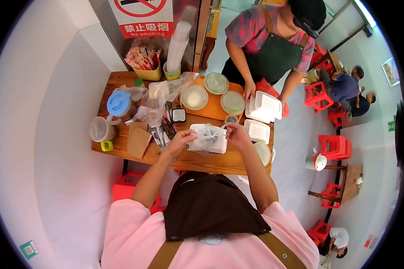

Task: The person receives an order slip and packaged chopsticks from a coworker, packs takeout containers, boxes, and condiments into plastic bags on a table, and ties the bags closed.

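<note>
A clear plastic bag [209, 133] lies crumpled over a white takeaway box [217, 146] near the table's front edge. My left hand [182, 140] is closed in a pinch at the bag's left side. On the other side, my right hand [237, 133] pinches the bag's right edge. A small round tub [231, 119] sits just beyond my right hand. Close by on the right are another white lidded box [257, 131] and a round lidded bowl [262, 153]. What is inside the bag cannot be made out.
Across the table, a co-worker in a dark apron [274, 60] holds white takeaway boxes [264, 106] beside a red bag [269, 87]. Lidded bowls [194, 97] stand on an orange tray [202, 114]. A blue-lidded jug [120, 104] and stacked cups [178, 47] occupy the left.
</note>
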`<move>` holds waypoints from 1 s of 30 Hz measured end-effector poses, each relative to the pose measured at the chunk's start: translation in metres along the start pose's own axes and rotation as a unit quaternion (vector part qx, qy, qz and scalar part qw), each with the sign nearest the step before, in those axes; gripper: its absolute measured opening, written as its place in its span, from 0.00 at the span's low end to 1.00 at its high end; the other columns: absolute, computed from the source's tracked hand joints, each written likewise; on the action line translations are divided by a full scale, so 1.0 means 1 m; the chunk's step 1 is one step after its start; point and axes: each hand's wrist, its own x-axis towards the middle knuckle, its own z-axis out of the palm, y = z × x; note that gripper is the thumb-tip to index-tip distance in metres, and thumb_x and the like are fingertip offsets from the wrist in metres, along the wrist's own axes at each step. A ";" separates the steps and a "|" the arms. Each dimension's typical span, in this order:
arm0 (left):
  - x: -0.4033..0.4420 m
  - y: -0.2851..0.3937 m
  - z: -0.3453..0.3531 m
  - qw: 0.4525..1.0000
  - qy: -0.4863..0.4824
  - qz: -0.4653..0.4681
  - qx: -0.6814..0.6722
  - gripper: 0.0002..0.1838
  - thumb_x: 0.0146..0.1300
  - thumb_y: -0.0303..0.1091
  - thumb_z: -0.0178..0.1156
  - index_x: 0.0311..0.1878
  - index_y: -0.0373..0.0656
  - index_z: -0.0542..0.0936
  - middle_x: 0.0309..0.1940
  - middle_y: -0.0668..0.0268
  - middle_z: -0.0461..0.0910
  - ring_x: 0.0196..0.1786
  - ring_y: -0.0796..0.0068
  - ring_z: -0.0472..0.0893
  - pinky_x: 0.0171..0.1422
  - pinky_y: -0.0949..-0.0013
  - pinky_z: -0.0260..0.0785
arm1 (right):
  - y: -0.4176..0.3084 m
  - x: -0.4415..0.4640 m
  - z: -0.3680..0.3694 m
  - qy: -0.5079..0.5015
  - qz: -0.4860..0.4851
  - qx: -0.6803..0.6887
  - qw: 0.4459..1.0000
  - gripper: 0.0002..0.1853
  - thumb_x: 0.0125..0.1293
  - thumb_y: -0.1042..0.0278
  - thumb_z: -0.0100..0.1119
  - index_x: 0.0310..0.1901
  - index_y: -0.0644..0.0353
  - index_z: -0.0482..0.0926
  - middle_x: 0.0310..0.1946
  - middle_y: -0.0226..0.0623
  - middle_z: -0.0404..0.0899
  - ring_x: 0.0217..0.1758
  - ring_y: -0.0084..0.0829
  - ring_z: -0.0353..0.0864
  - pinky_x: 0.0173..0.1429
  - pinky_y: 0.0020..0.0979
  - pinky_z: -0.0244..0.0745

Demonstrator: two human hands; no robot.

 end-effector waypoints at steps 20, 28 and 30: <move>0.065 0.003 0.066 0.918 0.027 0.069 0.389 0.17 0.74 0.42 0.61 0.52 0.36 0.82 0.35 0.54 0.83 0.41 0.62 0.83 0.46 0.60 0.73 | -0.030 -0.037 0.092 -0.035 -0.252 -0.554 0.793 0.14 0.67 0.65 0.61 0.43 0.70 0.85 0.33 0.40 0.87 0.37 0.28 0.85 0.43 0.32 0.79; 0.069 -0.005 0.055 0.928 0.061 0.087 0.356 0.18 0.81 0.43 0.51 0.48 0.37 0.83 0.38 0.65 0.84 0.42 0.69 0.80 0.46 0.65 0.71 | -0.003 -0.006 0.039 -0.118 -0.339 -0.621 0.697 0.12 0.66 0.73 0.66 0.48 0.66 0.79 0.40 0.48 0.87 0.42 0.44 0.88 0.46 0.39 0.81; 0.065 0.002 0.056 0.885 0.067 0.105 0.449 0.16 0.80 0.41 0.51 0.48 0.41 0.83 0.35 0.67 0.84 0.41 0.68 0.80 0.49 0.63 0.67 | 0.002 -0.005 0.038 -0.086 -0.357 -0.643 0.673 0.10 0.66 0.71 0.66 0.45 0.65 0.79 0.37 0.49 0.86 0.40 0.48 0.87 0.43 0.41 0.80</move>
